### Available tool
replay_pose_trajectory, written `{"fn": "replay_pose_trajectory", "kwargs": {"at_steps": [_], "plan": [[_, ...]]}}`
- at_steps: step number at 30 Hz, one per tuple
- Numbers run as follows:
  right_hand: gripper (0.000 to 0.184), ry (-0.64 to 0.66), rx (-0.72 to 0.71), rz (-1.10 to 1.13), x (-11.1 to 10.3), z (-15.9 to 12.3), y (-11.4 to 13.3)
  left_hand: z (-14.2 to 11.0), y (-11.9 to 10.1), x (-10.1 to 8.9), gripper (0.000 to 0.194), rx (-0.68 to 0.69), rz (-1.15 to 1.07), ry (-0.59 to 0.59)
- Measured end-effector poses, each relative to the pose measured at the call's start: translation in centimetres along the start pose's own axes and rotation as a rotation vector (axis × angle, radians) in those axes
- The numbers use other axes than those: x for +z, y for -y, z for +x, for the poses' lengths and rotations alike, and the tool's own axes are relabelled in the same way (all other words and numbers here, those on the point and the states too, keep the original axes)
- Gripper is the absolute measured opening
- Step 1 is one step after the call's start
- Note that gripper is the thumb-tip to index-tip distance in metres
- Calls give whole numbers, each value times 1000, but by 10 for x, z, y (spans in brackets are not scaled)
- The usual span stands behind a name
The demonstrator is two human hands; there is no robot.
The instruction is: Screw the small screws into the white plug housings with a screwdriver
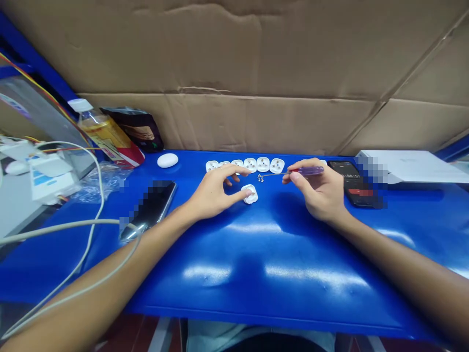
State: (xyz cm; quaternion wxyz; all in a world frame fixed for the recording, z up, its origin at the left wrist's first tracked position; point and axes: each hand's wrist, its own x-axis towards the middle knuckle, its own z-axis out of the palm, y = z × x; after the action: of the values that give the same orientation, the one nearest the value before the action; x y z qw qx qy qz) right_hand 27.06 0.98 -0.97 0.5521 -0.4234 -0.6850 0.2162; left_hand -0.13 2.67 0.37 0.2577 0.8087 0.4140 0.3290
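Observation:
My right hand grips a screwdriver by its purple handle, the thin shaft pointing left toward a small heap of screws on the blue table. My left hand is spread, its thumb touching the edge of a small white square plastic part that lies flat, with metal bits inside. Its other fingers hover close to a row of similar white parts behind. Part of that row is hidden by my left fingers.
Left are a phone, a white oval case, a drink bottle, a dark pouch and loose cables. Right are a phone with a timer and a white box. Cardboard walls the back.

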Motion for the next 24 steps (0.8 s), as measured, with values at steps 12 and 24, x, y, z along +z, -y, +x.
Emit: {"fn": "replay_pose_trajectory", "kwargs": {"at_steps": [12, 24], "plan": [[9, 66, -102, 117, 4, -12, 29, -2, -15, 3, 22, -19, -109, 6], [11, 135, -37, 128, 3, -16, 25, -5, -7, 8, 3, 193, 90, -124]]}}
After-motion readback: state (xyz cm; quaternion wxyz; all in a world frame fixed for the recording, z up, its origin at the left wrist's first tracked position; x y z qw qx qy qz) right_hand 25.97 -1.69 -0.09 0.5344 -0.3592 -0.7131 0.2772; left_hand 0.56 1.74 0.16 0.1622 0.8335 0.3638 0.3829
